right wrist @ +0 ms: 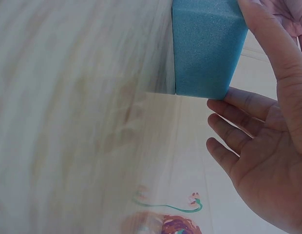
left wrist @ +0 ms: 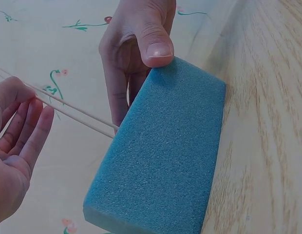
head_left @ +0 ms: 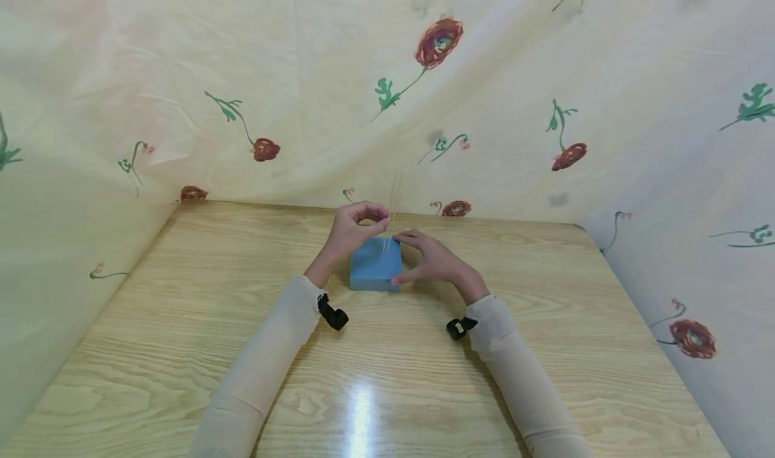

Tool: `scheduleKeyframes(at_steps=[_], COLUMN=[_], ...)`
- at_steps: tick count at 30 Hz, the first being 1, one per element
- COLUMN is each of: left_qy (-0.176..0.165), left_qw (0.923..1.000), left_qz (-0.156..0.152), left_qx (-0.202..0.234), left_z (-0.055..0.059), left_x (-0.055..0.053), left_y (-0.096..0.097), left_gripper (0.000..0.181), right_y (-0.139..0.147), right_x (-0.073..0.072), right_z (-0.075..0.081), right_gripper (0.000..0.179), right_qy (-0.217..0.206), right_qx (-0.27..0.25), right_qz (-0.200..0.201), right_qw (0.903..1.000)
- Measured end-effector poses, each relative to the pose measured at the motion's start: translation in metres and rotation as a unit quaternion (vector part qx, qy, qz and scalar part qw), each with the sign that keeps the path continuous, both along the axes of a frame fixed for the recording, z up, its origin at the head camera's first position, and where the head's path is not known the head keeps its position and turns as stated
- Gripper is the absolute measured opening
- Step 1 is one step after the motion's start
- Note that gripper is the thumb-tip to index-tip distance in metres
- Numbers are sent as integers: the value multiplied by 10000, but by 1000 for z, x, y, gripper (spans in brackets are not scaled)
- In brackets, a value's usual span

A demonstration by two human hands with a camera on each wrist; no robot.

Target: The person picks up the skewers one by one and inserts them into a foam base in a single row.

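A blue foam block (head_left: 375, 266) lies on the wooden table in front of me. Two thin wooden sticks (left wrist: 87, 122) rise side by side from its top face, their lower ends at the foam. With thumb and fingertips my left hand (head_left: 358, 228) pinches a stick partway up, above the block's far left part. My right hand (head_left: 434, 257) holds the block by its right side, thumb at the near edge and forefinger at the far corner. In the right wrist view, the other fingers (right wrist: 229, 131) spread apart beyond the block (right wrist: 204, 53).
The light wooden table (head_left: 212, 296) ends against a pale flowered cloth (head_left: 339, 95) at the back and sides. Small black cameras (head_left: 333, 313) are strapped to both wrists. A bright reflection shows on the near table surface.
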State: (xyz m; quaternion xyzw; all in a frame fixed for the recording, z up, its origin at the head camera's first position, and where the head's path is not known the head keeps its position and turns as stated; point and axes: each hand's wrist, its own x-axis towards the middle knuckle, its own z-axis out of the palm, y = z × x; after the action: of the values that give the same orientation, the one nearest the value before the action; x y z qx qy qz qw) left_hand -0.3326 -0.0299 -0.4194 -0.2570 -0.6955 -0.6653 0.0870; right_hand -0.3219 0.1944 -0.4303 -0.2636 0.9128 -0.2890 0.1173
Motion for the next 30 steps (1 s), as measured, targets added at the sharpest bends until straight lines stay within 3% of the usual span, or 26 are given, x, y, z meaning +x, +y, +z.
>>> scheduleKeyframes(at_steps=[21, 30], left_qy=[-177, -238], left_qw=[9998, 9996], left_qz=[-4, -101], left_qx=[-27, 107], left_z=[-1, 21], left_x=[4, 25], left_y=[-1, -3], left_gripper=[19, 15], right_y=[-1, -3], right_x=[7, 10], right_z=[1, 3], right_gripper=[100, 99], right_qy=[5, -30], right_qx=[28, -2], right_qz=[-78, -75], right_qw=[10000, 10000])
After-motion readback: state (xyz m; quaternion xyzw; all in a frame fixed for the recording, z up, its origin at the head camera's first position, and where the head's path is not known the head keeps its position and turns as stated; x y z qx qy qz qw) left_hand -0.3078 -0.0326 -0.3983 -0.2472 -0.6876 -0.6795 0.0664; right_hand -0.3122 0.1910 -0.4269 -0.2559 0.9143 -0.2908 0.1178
